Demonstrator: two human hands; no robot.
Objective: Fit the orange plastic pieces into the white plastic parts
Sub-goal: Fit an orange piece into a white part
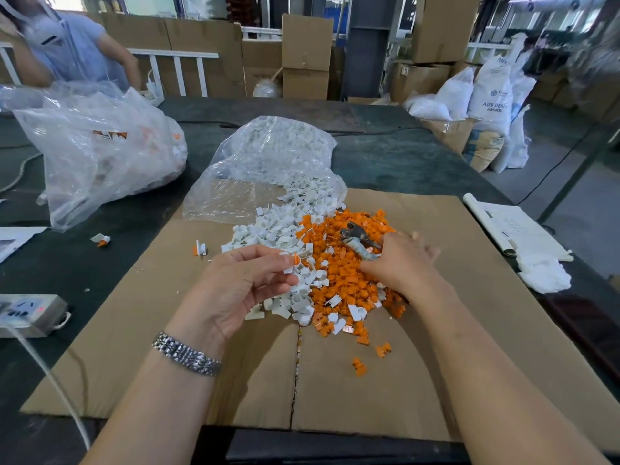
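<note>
A flattened cardboard sheet (369, 380) covers the dark workbench (385, 156) in a warehouse stacked with boxes. Nearest me, a few loose orange pieces (359, 366) lie on the cardboard. My left hand (241, 283), a metal watch (186, 355) at its wrist, pinches a white part with an orange piece fitted (291, 261) between thumb and fingertips. My right hand (401, 263) rests knuckles-up on the orange pile (349, 280), fingers curled into it; I cannot tell what it holds. A metal tool (357, 238) lies just beyond it. White parts (268, 229) spill from a clear bag (268, 162). Farther left, a second bag (97, 146) sits before another person (77, 48); a power strip (30, 312) lies at left.
</note>
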